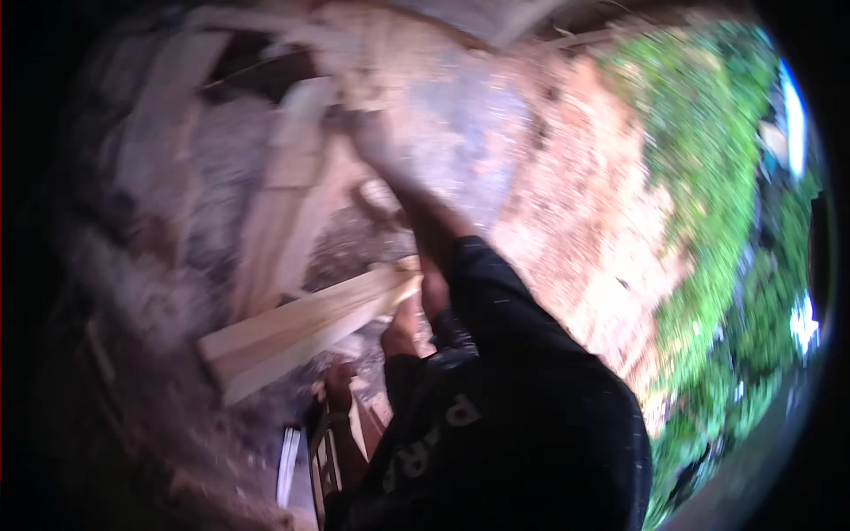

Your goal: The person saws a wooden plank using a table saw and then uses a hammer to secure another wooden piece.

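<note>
One left hand touches a pale wooden plank above red soil.

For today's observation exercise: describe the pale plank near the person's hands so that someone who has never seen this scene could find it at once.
Start at the dark sleeve filling the lower middle. At its left edge a hand meets the pale wooden plank, which slants down and left over rubble. It is the lightest, cleanest-edged board; the planks above it are greyer and blurred.
</note>
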The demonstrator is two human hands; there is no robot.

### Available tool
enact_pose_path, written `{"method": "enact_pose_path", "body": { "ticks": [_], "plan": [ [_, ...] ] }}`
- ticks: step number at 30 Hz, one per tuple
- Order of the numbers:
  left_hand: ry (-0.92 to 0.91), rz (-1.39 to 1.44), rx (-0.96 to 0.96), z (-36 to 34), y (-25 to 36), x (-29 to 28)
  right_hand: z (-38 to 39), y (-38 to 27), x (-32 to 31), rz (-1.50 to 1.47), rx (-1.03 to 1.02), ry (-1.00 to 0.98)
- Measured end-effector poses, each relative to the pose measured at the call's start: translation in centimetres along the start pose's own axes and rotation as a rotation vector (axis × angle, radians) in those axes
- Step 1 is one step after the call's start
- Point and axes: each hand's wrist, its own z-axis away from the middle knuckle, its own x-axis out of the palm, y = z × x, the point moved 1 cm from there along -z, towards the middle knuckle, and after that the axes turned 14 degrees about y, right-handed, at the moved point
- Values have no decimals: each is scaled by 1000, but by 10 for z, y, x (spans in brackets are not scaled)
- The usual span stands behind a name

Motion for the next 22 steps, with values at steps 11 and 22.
{"method": "enact_pose_path", "body": {
  "ticks": [11, 22],
  "plan": [
    [277, 306, -172, -49, -146, 80, 225, 90, -159, 398, -84, -343],
    [646, 931, 16, -97, -80, 94, 559, 224, -281, 93, 1647, -286]
  ]
}}
